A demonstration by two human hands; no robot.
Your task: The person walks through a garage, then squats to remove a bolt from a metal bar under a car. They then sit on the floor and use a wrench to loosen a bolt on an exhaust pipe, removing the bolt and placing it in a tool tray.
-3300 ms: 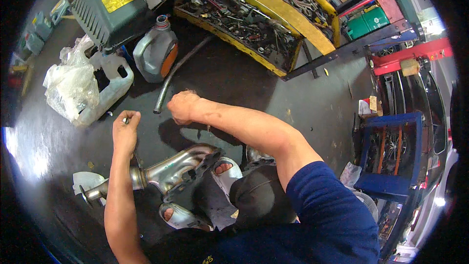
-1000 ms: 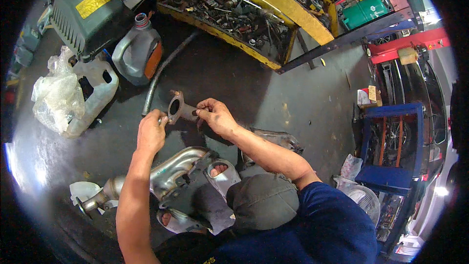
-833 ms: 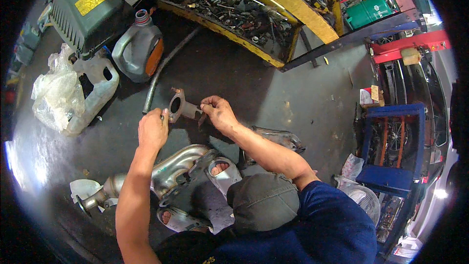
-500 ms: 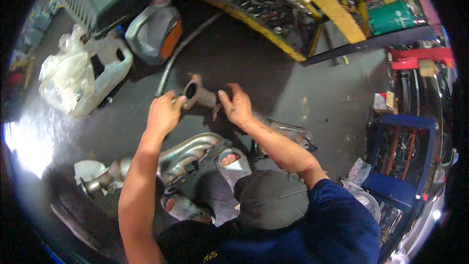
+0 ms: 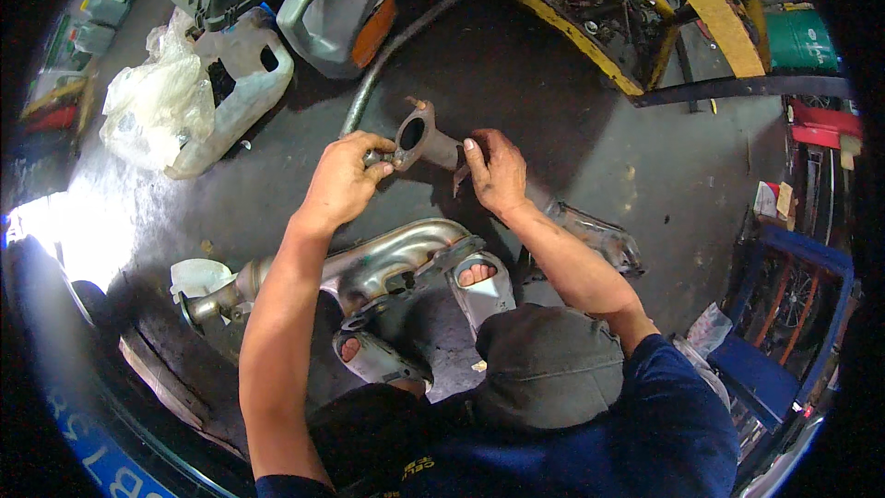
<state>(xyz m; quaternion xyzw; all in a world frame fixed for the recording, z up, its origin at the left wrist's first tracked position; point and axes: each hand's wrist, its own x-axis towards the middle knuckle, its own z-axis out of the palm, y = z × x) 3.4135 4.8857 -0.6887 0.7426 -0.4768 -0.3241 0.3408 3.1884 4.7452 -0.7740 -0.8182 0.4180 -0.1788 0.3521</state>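
A short rusty pipe with a flange [image 5: 442, 149] is held above the dark floor, its round opening toward my left hand. The fingers of my left hand [image 5: 343, 183] pinch a small metal piece [image 5: 374, 158], possibly a bolt, against the flange's near ear. At the pipe's other end, my right hand [image 5: 499, 173] is closed with the thumb on the near side; its other fingers are partly hidden. A thin rusty tab hangs under that end. Nearer to me, a shiny exhaust manifold [image 5: 392, 252] lies in front of my sandalled feet, partly covered by my left forearm.
A metal hose [image 5: 406, 32] curves away past my left hand. Grey oil jug [image 5: 318, 23], cut-open plastic jug [image 5: 253, 97] and clear plastic bag [image 5: 157, 97] stand left. Yellow-framed shelf [image 5: 562, 46] holds metal parts. A metal plate-like part [image 5: 599, 238] lies beyond my right forearm.
The whole view has shifted, so things appear farther right and slightly higher. My right thumb has come closer to the pipe's end. The small piece in my left fingers now shows more plainly.
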